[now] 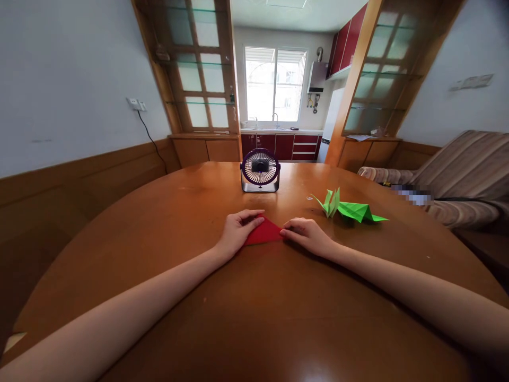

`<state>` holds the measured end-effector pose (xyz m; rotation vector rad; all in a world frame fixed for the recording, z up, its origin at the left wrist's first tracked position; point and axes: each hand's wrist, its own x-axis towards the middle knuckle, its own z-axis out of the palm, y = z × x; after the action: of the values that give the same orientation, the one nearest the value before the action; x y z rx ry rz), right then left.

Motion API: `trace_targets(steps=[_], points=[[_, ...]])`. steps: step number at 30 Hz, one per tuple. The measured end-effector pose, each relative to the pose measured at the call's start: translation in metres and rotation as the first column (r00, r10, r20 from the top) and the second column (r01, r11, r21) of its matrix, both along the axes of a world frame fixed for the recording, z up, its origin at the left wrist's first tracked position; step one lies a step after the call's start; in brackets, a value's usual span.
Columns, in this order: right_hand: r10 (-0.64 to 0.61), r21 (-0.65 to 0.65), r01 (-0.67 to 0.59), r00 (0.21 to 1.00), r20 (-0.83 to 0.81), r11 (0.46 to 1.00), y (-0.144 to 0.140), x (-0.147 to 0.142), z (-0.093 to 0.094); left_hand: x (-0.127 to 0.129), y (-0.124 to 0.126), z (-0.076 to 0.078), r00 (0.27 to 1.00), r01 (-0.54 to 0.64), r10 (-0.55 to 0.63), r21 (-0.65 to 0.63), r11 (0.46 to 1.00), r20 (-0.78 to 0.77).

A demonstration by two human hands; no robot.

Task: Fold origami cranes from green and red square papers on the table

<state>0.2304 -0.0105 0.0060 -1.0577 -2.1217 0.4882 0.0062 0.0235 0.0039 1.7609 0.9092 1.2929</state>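
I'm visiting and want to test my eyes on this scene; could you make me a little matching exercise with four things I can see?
1. Red paper
2. Fan
3. Green folded paper
4. Armchair

A. Striped, beside the table
B. On the table, beyond the right hand
C. Touched by both the left hand and the right
D. Round, standing in a frame

Pairs: 1-C, 2-D, 3-B, 4-A.
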Motion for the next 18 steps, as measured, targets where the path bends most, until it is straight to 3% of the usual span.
trace_targets(steps=[10,18], points=[[0.049,0.118,-0.038,0.994,-0.096,0.992,-0.0049,-0.0023,-0.0006,0.0019,0.0038,-0.0014,0.966,-0.013,0.072,-0.231,0.973,0.248],[-0.015,-0.042,0.007,0.977,-0.211,0.999,0.0004,-0.004,-0.0048,0.0021,0.0055,-0.0044,0.988,-0.058,0.082,-0.171,0.984,0.133]])
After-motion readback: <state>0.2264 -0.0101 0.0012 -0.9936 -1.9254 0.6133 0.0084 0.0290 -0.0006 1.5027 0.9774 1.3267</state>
